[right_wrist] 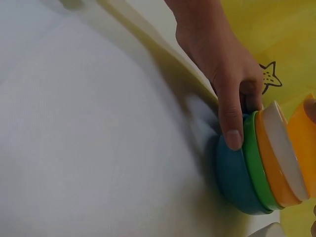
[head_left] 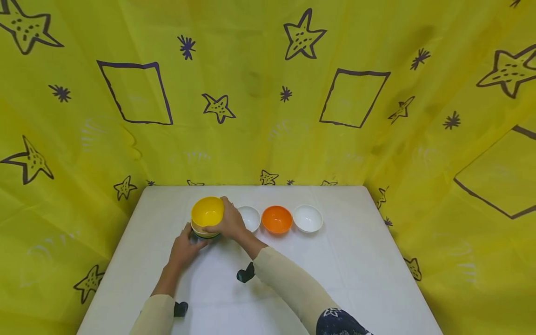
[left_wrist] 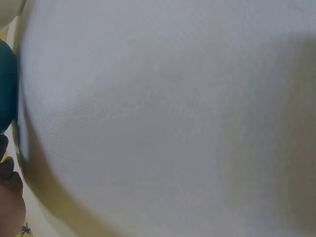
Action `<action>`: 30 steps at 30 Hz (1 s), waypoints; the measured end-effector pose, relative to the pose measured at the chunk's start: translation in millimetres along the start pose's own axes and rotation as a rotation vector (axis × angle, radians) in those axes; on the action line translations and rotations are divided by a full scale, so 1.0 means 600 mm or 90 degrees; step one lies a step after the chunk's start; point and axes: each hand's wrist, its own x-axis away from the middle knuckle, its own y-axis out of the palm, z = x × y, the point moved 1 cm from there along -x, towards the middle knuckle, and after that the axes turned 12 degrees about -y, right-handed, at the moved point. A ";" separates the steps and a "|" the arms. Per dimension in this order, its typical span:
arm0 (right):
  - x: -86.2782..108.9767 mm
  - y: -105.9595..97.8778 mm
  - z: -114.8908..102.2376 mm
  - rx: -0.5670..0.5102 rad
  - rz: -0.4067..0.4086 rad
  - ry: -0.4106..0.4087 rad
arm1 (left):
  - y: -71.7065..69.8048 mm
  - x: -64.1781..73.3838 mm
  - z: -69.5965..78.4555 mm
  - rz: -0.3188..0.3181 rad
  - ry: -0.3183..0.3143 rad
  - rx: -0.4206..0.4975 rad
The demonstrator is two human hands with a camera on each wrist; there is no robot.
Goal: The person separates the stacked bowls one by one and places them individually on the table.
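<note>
A stack of nested bowls stands at the left of the row on the table. In the right wrist view its teal bowl (right_wrist: 232, 173) is lowest, then a green bowl (right_wrist: 256, 163), an orange bowl (right_wrist: 276, 168) and a white bowl (right_wrist: 284, 148). My left hand (head_left: 183, 246) holds the stack low down, thumb on the teal bowl's side. On top, my right hand (head_left: 229, 221) grips a yellow bowl (head_left: 207, 211) by its right side, thumb toward me. That yellow bowl tilts away from the white one, with a gap between their rims in the right wrist view.
Right of the stack, a white bowl (head_left: 250, 217), an orange bowl (head_left: 277, 219) and another white bowl (head_left: 308, 218) stand in a row; the right hand partly covers the nearest. A white cloth covers the table (head_left: 356, 279). Yellow patterned curtains (head_left: 259, 139) enclose its back and sides.
</note>
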 end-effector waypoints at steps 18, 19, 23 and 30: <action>0.045 -0.025 -0.017 0.015 0.034 -0.053 | -0.006 -0.002 -0.003 -0.012 0.002 -0.007; 0.051 -0.026 -0.018 0.014 0.034 -0.060 | -0.006 -0.001 -0.002 -0.015 0.001 -0.010; 0.074 -0.030 -0.016 0.010 0.039 -0.098 | -0.007 0.003 0.002 -0.022 -0.013 -0.027; 0.110 -0.033 -0.011 0.000 0.034 -0.138 | -0.009 0.009 0.006 0.004 -0.003 -0.045</action>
